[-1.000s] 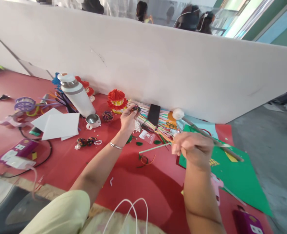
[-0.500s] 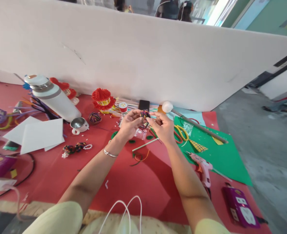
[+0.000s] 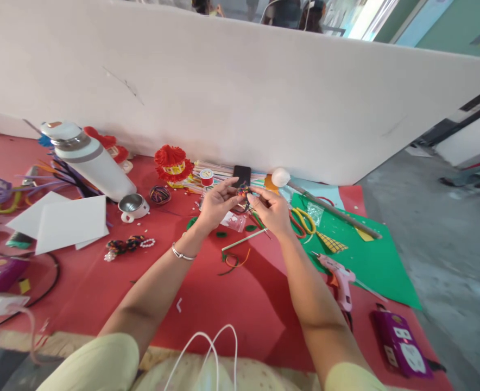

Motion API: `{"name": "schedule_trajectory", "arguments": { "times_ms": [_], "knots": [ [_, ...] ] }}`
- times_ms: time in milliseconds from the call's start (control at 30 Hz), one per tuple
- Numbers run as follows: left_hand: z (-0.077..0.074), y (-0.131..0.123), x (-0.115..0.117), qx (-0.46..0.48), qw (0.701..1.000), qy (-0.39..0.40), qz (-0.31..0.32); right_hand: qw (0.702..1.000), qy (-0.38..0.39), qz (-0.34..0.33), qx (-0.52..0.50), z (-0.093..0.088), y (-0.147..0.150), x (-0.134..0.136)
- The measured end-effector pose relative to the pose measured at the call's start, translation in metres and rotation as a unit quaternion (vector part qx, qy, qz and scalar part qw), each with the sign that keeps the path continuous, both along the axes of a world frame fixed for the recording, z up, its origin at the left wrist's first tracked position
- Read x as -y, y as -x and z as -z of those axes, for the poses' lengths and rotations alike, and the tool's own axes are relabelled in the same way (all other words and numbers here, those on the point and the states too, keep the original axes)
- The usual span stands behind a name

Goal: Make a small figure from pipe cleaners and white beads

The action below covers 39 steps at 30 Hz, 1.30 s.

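Observation:
A small bundle of dark multicoloured yarn (image 3: 244, 190) is held up between my two hands, above the red table (image 3: 219, 304). My left hand (image 3: 219, 205) pinches it from the left with thumb and fingers. From the right, my right hand (image 3: 271, 210) grips it between thumb and forefinger. A dark strand hangs below the bundle. Under the hands lie a pale green stick (image 3: 244, 240), a small pink-printed packet (image 3: 234, 221) and loose green and orange yarn bits (image 3: 237, 263). To the left sits a ball of the same yarn (image 3: 159, 194).
At left stand a white flask (image 3: 97, 165), a steel-lined cup (image 3: 133, 206), white cards (image 3: 72, 224) and a finished yarn piece with beads (image 3: 129, 246). At right are yellow-handled scissors (image 3: 305, 221), a pink glue gun (image 3: 338, 276), a long rod (image 3: 333, 210) and a purple power box (image 3: 403, 342).
The fingers of my left hand have lifted and spread a little around the yarn bundle, which shows more of its bright strands. My right hand keeps its pinch, nearly in the same place.

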<state>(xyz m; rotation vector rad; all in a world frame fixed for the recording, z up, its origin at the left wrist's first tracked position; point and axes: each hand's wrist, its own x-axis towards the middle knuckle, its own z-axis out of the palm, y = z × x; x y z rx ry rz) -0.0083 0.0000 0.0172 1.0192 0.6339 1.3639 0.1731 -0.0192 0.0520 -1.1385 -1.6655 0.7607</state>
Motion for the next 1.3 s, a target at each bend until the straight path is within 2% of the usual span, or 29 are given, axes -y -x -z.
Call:
{"name": "schedule_trajectory", "arguments": {
  "times_ms": [167,467,600,867,1067,1300],
  "knots": [
    [0.005,0.001,0.000,-0.040,0.999,-0.007,0.000,0.998,0.042,-0.035,-0.035,0.004,0.001,-0.004],
    [0.006,0.002,-0.002,0.006,0.999,0.038,0.000,0.995,0.054,-0.063,-0.053,0.008,0.003,-0.008],
    [0.005,0.004,-0.003,-0.005,0.998,0.064,0.025,0.988,0.088,-0.088,-0.086,0.011,0.002,-0.009],
    [0.002,0.011,-0.005,0.006,0.985,0.141,0.101,0.975,0.168,-0.045,-0.138,0.017,0.002,-0.014],
    [0.003,0.011,-0.006,0.002,0.987,0.140,0.075,0.973,0.177,-0.057,-0.136,0.024,0.002,-0.017],
    [0.006,0.006,-0.007,-0.011,0.993,0.115,0.025,0.990,0.099,-0.038,-0.092,0.036,0.004,-0.022]
  ]
}}
